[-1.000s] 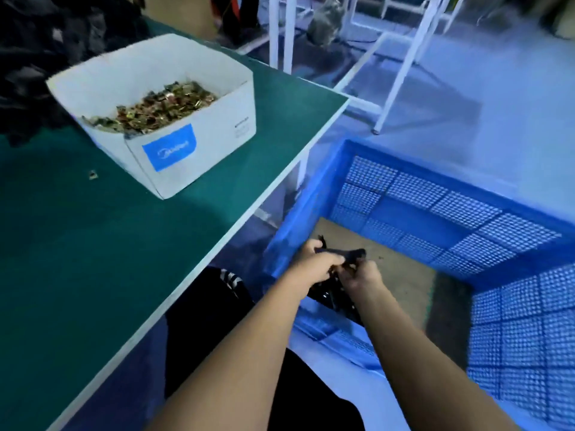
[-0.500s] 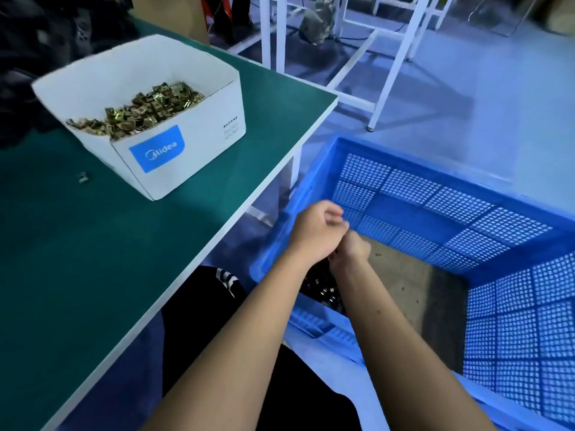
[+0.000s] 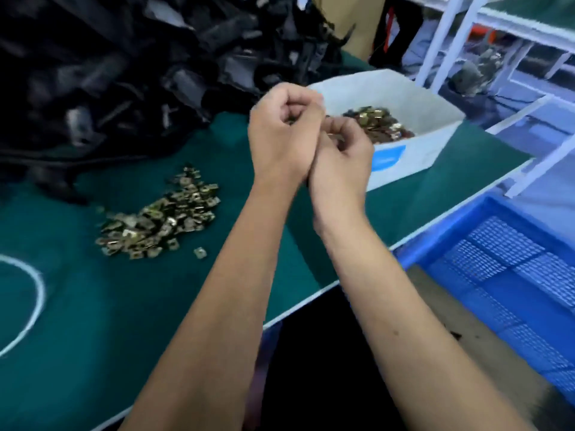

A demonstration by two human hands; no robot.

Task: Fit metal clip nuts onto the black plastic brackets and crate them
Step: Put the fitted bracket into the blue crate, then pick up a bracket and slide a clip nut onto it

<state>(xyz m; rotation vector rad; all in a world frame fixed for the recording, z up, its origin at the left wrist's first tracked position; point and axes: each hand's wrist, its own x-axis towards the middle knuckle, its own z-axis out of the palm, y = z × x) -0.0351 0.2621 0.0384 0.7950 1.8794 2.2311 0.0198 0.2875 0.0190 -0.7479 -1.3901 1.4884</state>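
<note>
My left hand (image 3: 284,132) and my right hand (image 3: 342,154) are raised together above the green table (image 3: 109,321), wrists touching. Both have curled fingers, and I see nothing held in either. A big heap of black plastic brackets (image 3: 124,70) fills the table's far left. Loose brass-coloured clip nuts (image 3: 161,222) lie in a pile to the left of my forearms. Just behind my hands stands a white cardboard box (image 3: 413,150) with more clip nuts (image 3: 376,126) inside. The blue mesh crate (image 3: 497,259) sits on the floor at the right, below the table edge.
One stray clip nut (image 3: 200,252) lies near the pile. A white ring (image 3: 37,293) shows on the table at the left. White metal frames (image 3: 448,35) stand beyond the table at the upper right. The crate's brown bottom (image 3: 466,331) shows.
Both hands came up out of the blue crate and moved left over the table. The black bracket they held a second ago is gone from them. My view swung left toward the piles.
</note>
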